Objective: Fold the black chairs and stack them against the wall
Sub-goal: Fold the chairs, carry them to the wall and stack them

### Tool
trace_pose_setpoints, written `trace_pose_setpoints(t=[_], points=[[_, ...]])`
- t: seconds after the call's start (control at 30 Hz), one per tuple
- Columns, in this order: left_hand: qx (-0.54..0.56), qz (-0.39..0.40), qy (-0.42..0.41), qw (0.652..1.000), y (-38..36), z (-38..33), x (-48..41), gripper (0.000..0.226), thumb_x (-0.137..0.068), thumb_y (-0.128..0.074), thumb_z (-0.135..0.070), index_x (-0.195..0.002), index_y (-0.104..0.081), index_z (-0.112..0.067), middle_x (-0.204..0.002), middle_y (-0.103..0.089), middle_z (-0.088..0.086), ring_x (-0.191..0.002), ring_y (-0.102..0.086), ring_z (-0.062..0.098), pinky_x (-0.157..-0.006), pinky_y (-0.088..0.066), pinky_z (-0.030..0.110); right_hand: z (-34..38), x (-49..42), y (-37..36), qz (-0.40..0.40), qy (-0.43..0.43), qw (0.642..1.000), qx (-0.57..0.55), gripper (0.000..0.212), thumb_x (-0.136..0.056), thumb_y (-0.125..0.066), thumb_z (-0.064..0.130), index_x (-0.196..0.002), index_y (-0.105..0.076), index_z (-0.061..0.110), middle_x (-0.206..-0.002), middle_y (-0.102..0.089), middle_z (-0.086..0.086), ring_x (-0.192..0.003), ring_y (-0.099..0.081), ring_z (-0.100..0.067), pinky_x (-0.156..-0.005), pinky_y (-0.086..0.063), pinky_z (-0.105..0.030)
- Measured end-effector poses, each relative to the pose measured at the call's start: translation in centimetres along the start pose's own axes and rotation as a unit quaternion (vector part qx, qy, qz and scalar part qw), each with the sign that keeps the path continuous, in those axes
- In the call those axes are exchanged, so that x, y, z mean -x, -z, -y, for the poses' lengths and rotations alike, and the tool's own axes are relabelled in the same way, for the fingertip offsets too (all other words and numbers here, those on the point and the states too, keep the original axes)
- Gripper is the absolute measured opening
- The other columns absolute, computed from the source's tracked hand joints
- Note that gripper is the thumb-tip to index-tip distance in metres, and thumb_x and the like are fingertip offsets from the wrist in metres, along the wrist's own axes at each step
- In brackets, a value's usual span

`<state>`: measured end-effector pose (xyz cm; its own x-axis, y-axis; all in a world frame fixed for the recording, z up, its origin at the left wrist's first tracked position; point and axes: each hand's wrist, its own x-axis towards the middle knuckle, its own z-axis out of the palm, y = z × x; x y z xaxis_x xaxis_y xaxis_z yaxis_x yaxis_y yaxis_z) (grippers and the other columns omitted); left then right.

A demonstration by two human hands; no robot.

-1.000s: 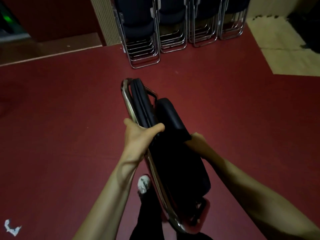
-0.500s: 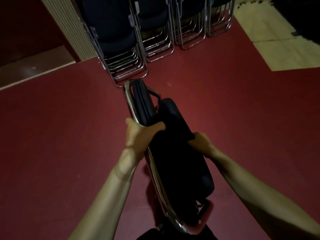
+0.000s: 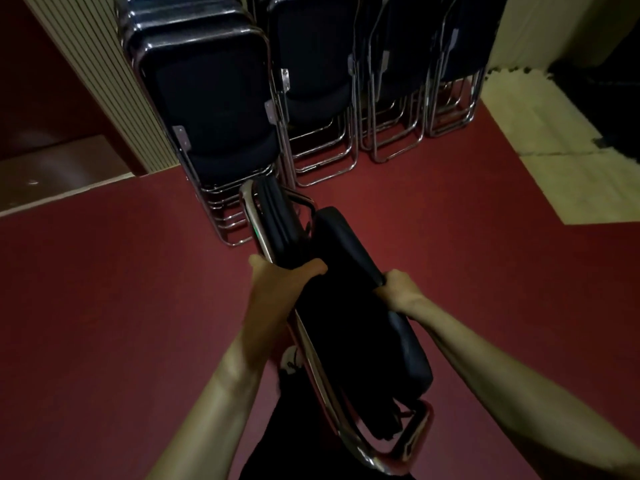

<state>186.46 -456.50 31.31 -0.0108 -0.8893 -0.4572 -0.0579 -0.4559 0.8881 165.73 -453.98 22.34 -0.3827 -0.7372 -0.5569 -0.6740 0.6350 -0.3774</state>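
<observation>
The folded black padded chair with a chrome tube frame (image 3: 349, 327) is off the ground, carried lengthwise above the red floor (image 3: 104, 306). Its top end points at the nearest stack of folded black chairs (image 3: 207, 98), which stands at the floor's far edge, and comes just short of that stack's chrome feet.

The step in hand looks like adding this chair to that stack. It would go best if the chair were turned to face the same way as the stacked ones. The bottom rail should be set down first, just before their feet, and the back then leaned flat against the front chair. The seat pad should be held shut so it cannot swing open.

The left hand (image 3: 280, 282) is wrapped round the chrome side tube, with the thumb lying across the edge of the black backrest. The right hand (image 3: 398, 289) is curled over the edge of the seat pad, its fingertips hidden underneath.

More stacks of folded chairs (image 3: 391, 98) stand in a row to the right. A ribbed beige wall panel (image 3: 86, 64) stands to the left of the stack, and a pale floor mat (image 3: 561, 174) covers the far right corner.
</observation>
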Motion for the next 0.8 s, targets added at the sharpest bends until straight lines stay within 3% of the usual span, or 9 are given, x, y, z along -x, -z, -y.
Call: trace_pose_setpoints(t=[0.13,0.2,0.27,0.37,0.47,0.57,0.7,0.8], points=[[0.011,-0.040,0.010,0.999,-0.3,-3.9,-8.9,0.069,-0.056,-0.089,-0.013,-0.111,-0.047,-0.001,-0.095,-0.065,0.012,-0.077,-0.070,0.020,-0.062,-0.058,0.034,6.2,-8.4,3.4,0.022,0.031,0.999,0.031,0.028,-0.088,-0.055,0.020,-0.101,-0.066,-0.002,-0.101,-0.067,-0.024,-0.095,-0.065,-0.035,-0.063,-0.035,-0.029],[0.012,-0.063,0.014,0.998,-0.8,-5.5,-12.0,0.071,-0.056,-0.090,-0.013,-0.111,-0.046,0.000,-0.096,-0.066,0.014,-0.078,-0.071,0.022,-0.065,-0.060,0.038,9.0,-11.8,5.1,0.043,0.071,0.996,0.041,0.021,-0.089,-0.054,0.020,-0.083,-0.065,0.004,-0.090,-0.064,-0.023,-0.085,-0.063,-0.029,-0.063,-0.033,-0.029],[0.022,-0.095,0.015,0.995,-1.4,-7.0,-14.3,0.069,-0.061,-0.089,-0.011,-0.110,-0.043,-0.001,-0.090,-0.065,0.010,-0.074,-0.070,0.018,-0.064,-0.061,0.037,11.4,-14.9,6.6,0.065,0.098,0.992,0.050,0.029,-0.089,-0.055,0.016,-0.061,-0.048,0.015,-0.078,-0.053,-0.016,-0.074,-0.050,-0.022,-0.063,-0.033,-0.030],[0.048,-0.143,0.012,0.989,-2.5,-8.9,-17.4,0.064,-0.060,-0.089,-0.011,-0.106,-0.045,-0.001,-0.085,-0.069,0.009,-0.070,-0.070,0.018,-0.062,-0.061,0.035,14.6,-19.4,8.6,0.093,0.146,0.984,0.048,0.038,-0.087,-0.057,0.013,-0.055,-0.039,0.020,-0.075,-0.051,-0.014,-0.069,-0.047,-0.020,-0.061,-0.033,-0.029],[0.058,-0.187,0.004,0.981,-3.5,-10.3,-20.3,0.053,-0.066,-0.086,-0.008,-0.098,-0.044,-0.008,-0.079,-0.068,0.005,-0.068,-0.069,0.014,-0.061,-0.059,0.031,17.8,-23.6,10.4,0.122,0.187,0.971,0.082,0.026,-0.087,-0.057,0.013,-0.061,-0.051,0.014,-0.077,-0.056,-0.012,-0.071,-0.053,-0.021,-0.061,-0.035,-0.026],[0.062,-0.258,0.027,0.964,-4.9,-11.7,-23.0,0.083,-0.047,-0.089,-0.034,-0.110,-0.043,-0.005,-0.100,-0.065,0.010,-0.086,-0.069,0.022,-0.076,-0.060,0.039,20.7,-27.8,11.6,0.156,0.238,0.951,0.120,0.017,-0.088,-0.055,0.014,-0.090,-0.066,0.001,-0.083,-0.058,-0.012,-0.077,-0.057,-0.023,-0.058,-0.036,-0.028],[0.106,-0.342,0.051,0.932,-6.6,-12.8,-25.9,0.086,-0.046,-0.088,-0.034,-0.115,-0.045,-0.006,-0.102,-0.064,0.009,-0.090,-0.068,0.023,-0.079,-0.059,0.043,24.3,-32.2,12.7,0.192,0.319,0.914,0.163,0.025,-0.089,-0.054,0.013,-0.107,-0.064,-0.001,-0.093,-0.062,-0.014,-0.089,-0.060,-0.022,-0.068,-0.035,-0.025],[0.140,-0.386,0.065,0.910,-7.1,-13.0,-27.7,0.082,-0.050,-0.089,-0.030,-0.116,-0.048,-0.003,-0.100,-0.066,0.009,-0.088,-0.069,0.022,-0.076,-0.059,0.041,27.1,-34.4,12.8,0.207,0.351,0.889,0.211,0.025,-0.089,-0.054,0.014,-0.109,-0.063,0.002,-0.086,-0.054,-0.012,-0.082,-0.052,-0.017,-0.069,-0.034,-0.025]])
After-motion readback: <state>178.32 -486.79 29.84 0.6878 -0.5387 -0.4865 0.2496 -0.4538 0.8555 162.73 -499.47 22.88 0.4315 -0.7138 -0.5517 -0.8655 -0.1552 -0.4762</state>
